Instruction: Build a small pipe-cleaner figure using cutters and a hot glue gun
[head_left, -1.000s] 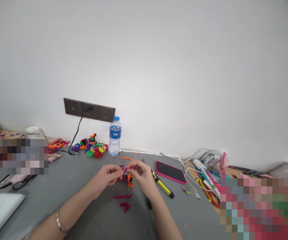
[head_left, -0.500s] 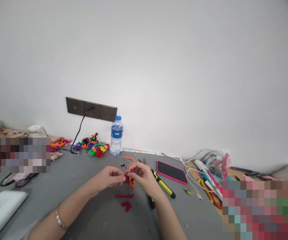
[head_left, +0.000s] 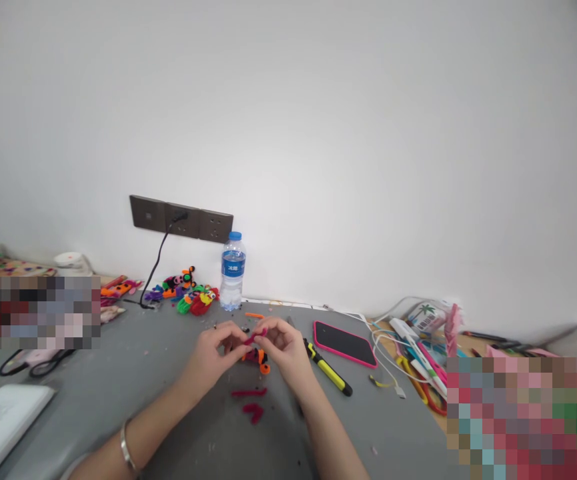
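Both hands meet above the middle of the grey table mat (head_left: 168,373). My left hand (head_left: 221,350) pinches one end of a short magenta pipe cleaner piece (head_left: 257,335), and my right hand (head_left: 281,347) pinches its other end. Just below the fingers sits a small orange, black and purple pipe cleaner figure (head_left: 263,363), partly covered by the hands. Nearer to me lie a straight magenta pipe cleaner strip (head_left: 249,393) and a bent magenta piece (head_left: 253,412). Beyond the hands rests a short orange pipe cleaner (head_left: 255,315).
A yellow-black tool handle (head_left: 332,372) and a pink-cased phone (head_left: 345,344) lie at the right. A water bottle (head_left: 233,273) stands by the wall beside colourful pipe cleaner figures (head_left: 201,300). A white box-like device (head_left: 8,420) is at the left; white cables (head_left: 385,353) trail at the right.
My left hand has moved slightly up and turned in closer to my right hand. The magenta piece now shows stretched between the fingers, and the orange figure below is more exposed.
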Available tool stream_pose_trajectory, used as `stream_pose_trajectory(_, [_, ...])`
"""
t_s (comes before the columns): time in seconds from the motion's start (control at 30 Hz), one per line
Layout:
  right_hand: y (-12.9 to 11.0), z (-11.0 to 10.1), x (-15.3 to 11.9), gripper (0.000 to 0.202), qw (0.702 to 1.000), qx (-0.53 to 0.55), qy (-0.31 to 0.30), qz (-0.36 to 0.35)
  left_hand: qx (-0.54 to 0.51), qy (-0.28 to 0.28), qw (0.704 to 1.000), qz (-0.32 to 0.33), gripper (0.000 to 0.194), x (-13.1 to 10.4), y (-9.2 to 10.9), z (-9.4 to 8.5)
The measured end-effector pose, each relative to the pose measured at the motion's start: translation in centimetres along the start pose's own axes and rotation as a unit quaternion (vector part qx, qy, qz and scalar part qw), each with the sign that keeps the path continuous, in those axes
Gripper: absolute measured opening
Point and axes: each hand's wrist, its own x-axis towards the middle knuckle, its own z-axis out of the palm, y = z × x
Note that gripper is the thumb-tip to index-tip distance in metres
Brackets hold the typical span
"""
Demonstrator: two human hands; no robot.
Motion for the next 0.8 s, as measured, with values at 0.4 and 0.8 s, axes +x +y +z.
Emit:
stream_pose_trajectory(0.4, [-0.27, 0.17, 0.04, 0.017, 1.0, -0.021, -0.001, -0.022, 0.01, 0.017, 0.999, 0.047, 0.018, 0.01, -0.35, -0.08])
stream_pose_trajectory(0.8, [-0.21, -0.34, -0.05, 0.023, 0.999, -0.009, -0.025, 0.024, 0.076, 0.024, 0.995, 0.059, 0.015, 0.13, -0.58, -0.2])
